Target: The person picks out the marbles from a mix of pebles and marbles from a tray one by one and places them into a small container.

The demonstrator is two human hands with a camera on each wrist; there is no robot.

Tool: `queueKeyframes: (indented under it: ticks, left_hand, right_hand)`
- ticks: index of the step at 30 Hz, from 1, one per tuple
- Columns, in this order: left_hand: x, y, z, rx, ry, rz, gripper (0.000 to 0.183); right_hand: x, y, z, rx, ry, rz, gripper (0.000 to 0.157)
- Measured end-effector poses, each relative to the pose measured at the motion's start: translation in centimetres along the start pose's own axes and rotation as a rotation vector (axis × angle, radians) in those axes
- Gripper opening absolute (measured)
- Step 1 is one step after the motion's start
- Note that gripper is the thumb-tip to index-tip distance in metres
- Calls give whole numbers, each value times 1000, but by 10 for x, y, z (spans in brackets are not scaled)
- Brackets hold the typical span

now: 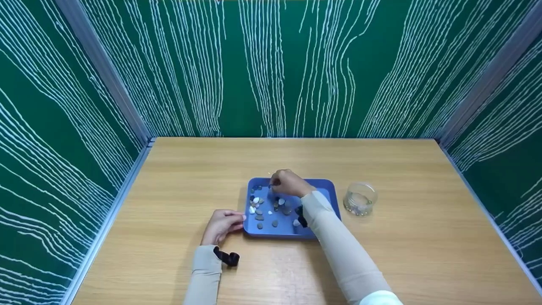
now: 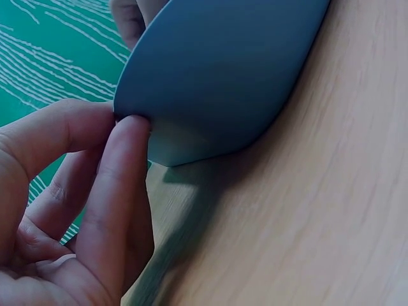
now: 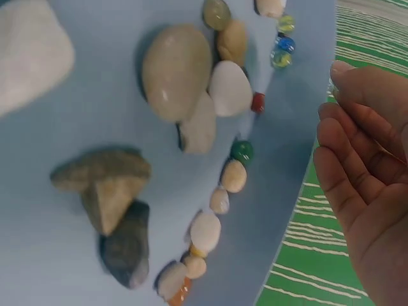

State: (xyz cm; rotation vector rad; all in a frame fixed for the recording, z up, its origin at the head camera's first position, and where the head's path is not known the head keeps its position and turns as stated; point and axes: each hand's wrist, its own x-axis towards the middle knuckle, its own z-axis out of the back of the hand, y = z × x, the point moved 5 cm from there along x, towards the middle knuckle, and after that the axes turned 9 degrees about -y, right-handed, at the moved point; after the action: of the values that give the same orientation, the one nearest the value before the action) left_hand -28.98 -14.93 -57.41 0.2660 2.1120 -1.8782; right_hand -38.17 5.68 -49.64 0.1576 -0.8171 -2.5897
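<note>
A shallow blue tray (image 1: 288,234) on the wooden table holds several stones and small beads. My left hand (image 1: 223,225) pinches the tray's left rim between thumb and fingers; the left wrist view shows this grip close up. Over the tray's far side, my right hand (image 1: 290,183) hovers with bent fingers. In the right wrist view that hand (image 3: 373,159) is near the tray's rim, its fingertips close together; whether they hold something small is unclear. Inside lie a large beige stone (image 3: 175,73), a white stone (image 3: 231,89), a green bead (image 3: 242,151) and a blue glass bead (image 3: 285,44).
Right of the tray stands a clear round container (image 1: 360,199) with small beads at its bottom. The wooden table (image 1: 406,254) is bounded by green panels (image 1: 292,76) with white wavy lines at the back and sides.
</note>
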Motion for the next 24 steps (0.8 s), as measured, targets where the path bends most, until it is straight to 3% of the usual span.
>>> queueKeyframes:
  ticks: [18,24]
  left_hand:
    - [-3,-1,1,6,-27,2,31]
    - [-2,0,1,2,-34,8,30]
  right_hand:
    - [-30,-31,41,115,-36,-143,23]
    - [-40,-41,55,173,-51,-150,20]
